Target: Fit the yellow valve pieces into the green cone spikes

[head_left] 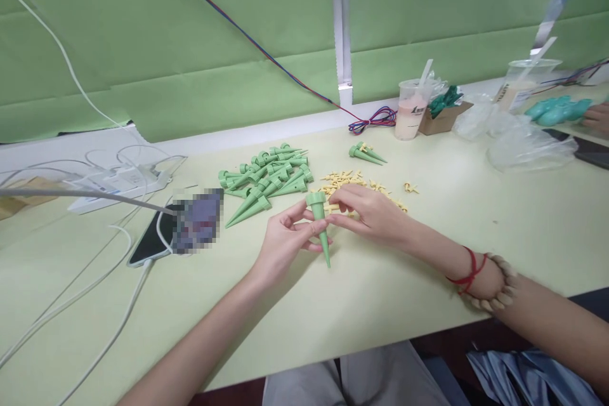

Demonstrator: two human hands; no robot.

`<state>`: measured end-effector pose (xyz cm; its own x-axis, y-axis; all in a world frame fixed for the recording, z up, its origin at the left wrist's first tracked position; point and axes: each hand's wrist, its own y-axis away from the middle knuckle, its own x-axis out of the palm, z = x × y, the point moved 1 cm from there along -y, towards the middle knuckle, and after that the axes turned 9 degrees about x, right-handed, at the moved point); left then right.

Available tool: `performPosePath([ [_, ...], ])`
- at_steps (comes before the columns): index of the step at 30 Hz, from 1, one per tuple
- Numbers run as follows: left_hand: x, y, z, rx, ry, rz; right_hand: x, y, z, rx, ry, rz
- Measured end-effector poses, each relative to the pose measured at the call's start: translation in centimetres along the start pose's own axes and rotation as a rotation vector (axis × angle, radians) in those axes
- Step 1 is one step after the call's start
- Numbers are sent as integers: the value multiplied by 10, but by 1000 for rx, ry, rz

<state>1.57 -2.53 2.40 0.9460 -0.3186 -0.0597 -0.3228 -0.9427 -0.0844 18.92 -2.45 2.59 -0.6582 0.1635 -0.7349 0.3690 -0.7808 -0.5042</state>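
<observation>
Pale green table [428, 279], left hand [285, 244] and right hand [371, 212] both pinching green cone spike [320, 219]

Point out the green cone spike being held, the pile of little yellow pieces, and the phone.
green cone spike [321, 228], head view, on its upper body just below the cap.
pile of yellow pieces [349, 179], head view, middle of the heap.
phone [148, 242], head view, on its dark screen.
</observation>
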Motion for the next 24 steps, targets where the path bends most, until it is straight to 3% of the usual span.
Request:
performPosePath([
  [4,1,0,0,-140,88,72,2,-2,-5,-225,238,24],
  [9,3,1,2,-134,111,52,12,1,-6,-196,308,-22],
  [12,2,2,7,-69,49,-7,16,4,-4,-77,157,-26],
  [14,3,3,7,-29,31,-18,17,4,-3,94,-66,30],
  [17,5,5,6,6,22,-16,16,1,1,380,-494,252],
  [19,6,5,4,2,26,-12,15,0,3,475,-664,377],
  [21,5,3,3,-17,47,-13,13,-1,3,453,-598,345],
  [24,2,0,2,-35,102,-5,9,0,-2,261,-192,109],
])
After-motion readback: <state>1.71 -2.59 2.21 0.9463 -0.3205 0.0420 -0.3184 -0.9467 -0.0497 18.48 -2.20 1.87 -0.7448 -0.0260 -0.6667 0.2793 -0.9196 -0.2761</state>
